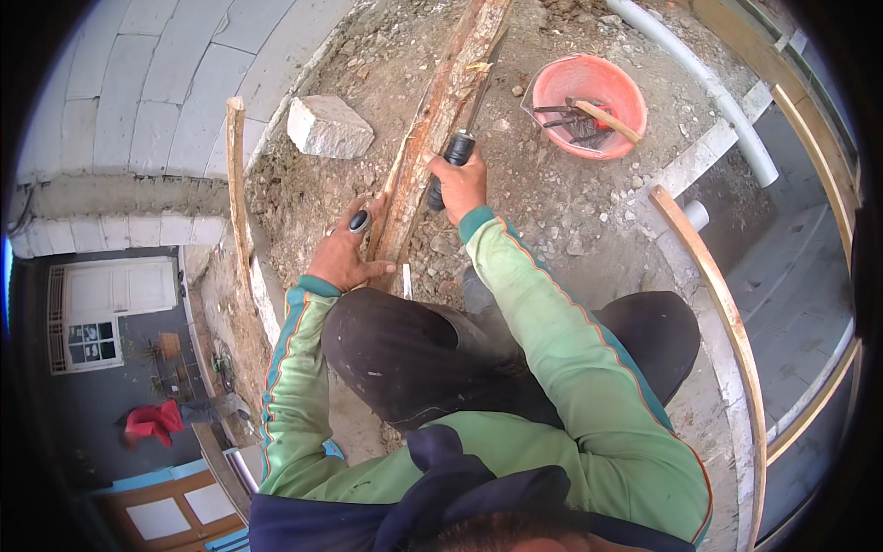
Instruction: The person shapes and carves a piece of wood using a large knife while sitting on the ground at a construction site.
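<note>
A long rough timber plank (425, 138) with bark-like edges slants away from me, its near end by my knees. My left hand (345, 247), with a dark-stoned ring on one finger, grips the plank's left edge near that end, the thumb stretched across toward its end. In my right hand (460, 184) is the black ridged handle of a long-bladed knife (459, 145), the fingers wrapped round it. Its narrow blade runs away from me along the plank's right side, close to a raised splinter; I cannot tell whether it touches the wood.
On the rubble ground stand a red bucket (635, 99) of tools at the right and a pale stone block (331, 127) at the left. A grey pipe (704, 78) and curved-looking timber strips (727, 304) lie farther right. A person in red (154, 423) is at the far left.
</note>
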{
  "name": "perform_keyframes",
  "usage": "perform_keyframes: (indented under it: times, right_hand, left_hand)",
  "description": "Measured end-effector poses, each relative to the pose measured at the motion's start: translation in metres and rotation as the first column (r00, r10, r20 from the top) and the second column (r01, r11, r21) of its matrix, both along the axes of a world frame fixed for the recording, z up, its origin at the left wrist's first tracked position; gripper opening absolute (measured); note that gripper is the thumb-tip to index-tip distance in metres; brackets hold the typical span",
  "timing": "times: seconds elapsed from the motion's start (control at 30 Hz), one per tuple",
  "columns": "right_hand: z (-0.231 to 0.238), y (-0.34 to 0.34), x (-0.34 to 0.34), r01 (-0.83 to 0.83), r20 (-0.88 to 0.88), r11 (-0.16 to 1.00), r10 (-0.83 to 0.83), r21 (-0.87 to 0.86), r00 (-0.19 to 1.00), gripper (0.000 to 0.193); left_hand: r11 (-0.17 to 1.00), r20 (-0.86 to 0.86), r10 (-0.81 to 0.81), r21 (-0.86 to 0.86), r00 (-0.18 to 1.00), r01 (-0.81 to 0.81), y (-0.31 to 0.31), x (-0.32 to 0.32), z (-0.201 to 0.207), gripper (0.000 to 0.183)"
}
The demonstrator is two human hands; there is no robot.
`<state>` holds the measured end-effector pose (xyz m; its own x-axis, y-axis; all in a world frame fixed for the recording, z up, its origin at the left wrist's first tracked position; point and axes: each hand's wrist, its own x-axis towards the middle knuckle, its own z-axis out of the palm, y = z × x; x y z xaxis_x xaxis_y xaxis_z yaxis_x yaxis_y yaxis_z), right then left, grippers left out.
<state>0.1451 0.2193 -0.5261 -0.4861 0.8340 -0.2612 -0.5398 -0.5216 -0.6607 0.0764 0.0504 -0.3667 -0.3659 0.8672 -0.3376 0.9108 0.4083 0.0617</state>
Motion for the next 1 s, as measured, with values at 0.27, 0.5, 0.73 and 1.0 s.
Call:
perform_keyframes:
  times: [0.27, 0.5, 0.73, 1.0]
  right_hand:
    - [0.006, -0.042, -0.014, -0.031, 0.035, 0.887, 0.053, -0.461, 0.998, 0.028]
    - [0.022, -0.055, 0.005, -0.244, -0.127, 0.700, 0.216, -0.671, 0.968, 0.029]
    - [-0.024, -0.064, 0.037, -0.429, -0.066, 0.828, 0.436, -0.363, 0.898, 0.031]
    - [0.013, -0.010, 0.085, -0.228, 0.597, 0.888, -0.063, 0.399, 0.800, 0.051]
  left_hand:
    - [0.857, 0.323, 0.270, 0.349, 0.907, -0.379, -0.138, 0.041, 0.075, 0.073]
    - [0.488, 0.329, 0.024, 0.820, 0.944, -0.299, -0.120, 0.044, 0.046, 0.067]
    - [0.017, 0.380, -0.395, 0.913, 0.836, -0.407, 0.001, -0.042, 0.043, 0.043]
    - [-0.203, 0.499, -0.577, 0.679, 0.647, -0.705, 0.116, -0.111, 0.092, 0.051]
